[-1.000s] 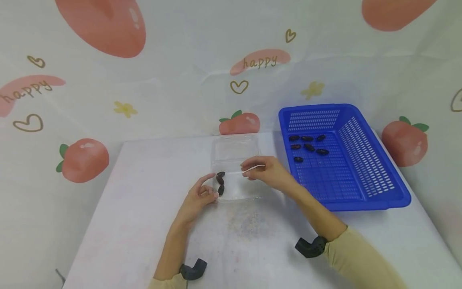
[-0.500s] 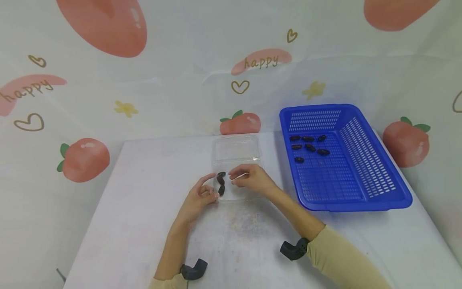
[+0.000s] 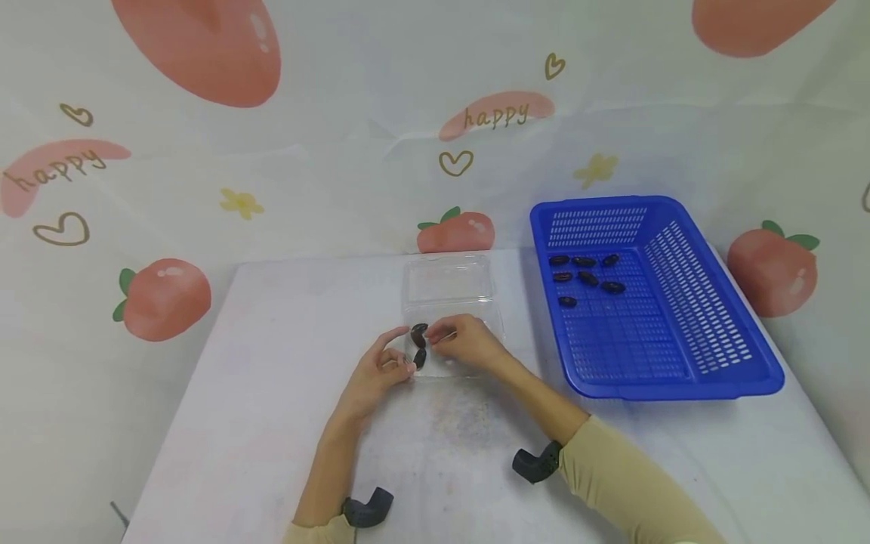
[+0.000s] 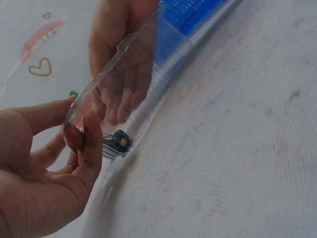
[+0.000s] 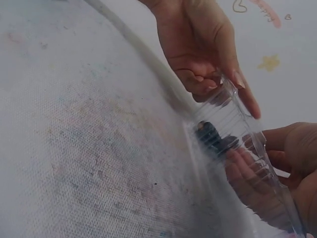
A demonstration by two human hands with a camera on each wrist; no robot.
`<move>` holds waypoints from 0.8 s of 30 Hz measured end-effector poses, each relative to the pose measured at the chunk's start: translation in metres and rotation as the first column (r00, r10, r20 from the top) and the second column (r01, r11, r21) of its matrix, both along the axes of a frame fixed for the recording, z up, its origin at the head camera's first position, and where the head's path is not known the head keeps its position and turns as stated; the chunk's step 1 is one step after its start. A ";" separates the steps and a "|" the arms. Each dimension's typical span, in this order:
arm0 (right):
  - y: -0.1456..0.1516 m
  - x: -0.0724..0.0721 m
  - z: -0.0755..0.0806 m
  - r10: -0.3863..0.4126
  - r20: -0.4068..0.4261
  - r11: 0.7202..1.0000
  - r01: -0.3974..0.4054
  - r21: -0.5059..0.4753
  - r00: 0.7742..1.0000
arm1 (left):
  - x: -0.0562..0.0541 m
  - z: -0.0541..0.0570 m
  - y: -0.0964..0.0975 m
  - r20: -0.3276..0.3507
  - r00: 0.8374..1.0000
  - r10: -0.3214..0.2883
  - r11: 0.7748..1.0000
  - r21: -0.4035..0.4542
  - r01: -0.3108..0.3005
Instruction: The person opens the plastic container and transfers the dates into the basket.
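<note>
A clear plastic clamshell box lies on the table with its lid folded back away from me. Several dark dates stand in a line along its left wall, apparently dates by their wrinkled dark skin. My left hand holds the box's left side, thumb at the near corner and index finger farther back; the left wrist view shows the fingers at the rim. Inside the box, my right hand has its fingertips against or very close to the dates. A gap shows between its thumb and index finger.
A blue perforated basket stands to the right of the box. Several more dates lie spread over its far left floor. A printed cloth backdrop rises behind the white table.
My right hand has moved left and slightly nearer me across the box, up to the dates. The left hand keeps its hold on the box's side.
</note>
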State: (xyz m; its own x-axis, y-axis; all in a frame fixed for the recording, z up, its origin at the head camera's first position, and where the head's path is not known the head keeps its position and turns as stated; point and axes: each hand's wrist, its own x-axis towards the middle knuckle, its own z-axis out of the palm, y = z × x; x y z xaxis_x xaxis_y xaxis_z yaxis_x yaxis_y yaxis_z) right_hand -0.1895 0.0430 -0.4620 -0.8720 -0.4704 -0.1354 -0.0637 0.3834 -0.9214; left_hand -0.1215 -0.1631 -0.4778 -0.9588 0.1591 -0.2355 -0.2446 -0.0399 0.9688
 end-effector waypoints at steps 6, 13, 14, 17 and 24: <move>-0.005 -0.003 -0.005 0.024 -0.016 0.998 -0.023 0.055 1.000 | 0.000 -0.001 0.001 -0.007 1.000 0.001 1.000 0.007 -0.001; -0.012 -0.004 -0.005 0.069 0.031 0.990 -0.073 0.121 0.997 | 0.000 0.000 0.000 -0.017 1.000 -0.004 1.000 0.022 0.004; -0.013 -0.004 -0.005 0.076 0.039 0.988 -0.080 0.133 0.996 | 0.000 0.000 0.000 -0.017 1.000 -0.005 1.000 0.021 0.006; -0.017 -0.004 -0.006 0.095 0.031 0.980 -0.099 0.170 0.995 | 0.000 -0.001 0.000 -0.018 1.000 -0.008 1.000 0.020 0.008; -0.021 -0.003 -0.006 0.132 -0.010 0.968 -0.127 0.217 0.991 | 0.000 -0.002 -0.001 -0.013 1.000 -0.011 1.000 0.022 0.012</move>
State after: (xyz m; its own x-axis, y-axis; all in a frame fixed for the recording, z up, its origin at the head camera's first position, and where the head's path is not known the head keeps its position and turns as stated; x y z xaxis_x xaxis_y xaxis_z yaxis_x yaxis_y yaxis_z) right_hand -0.1929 0.0223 -0.4678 -0.8098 -0.5416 -0.2257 -0.1470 0.5596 -0.8156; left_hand -0.1213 -0.1643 -0.4801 -0.9597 0.1752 -0.2196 -0.2328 -0.0583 0.9708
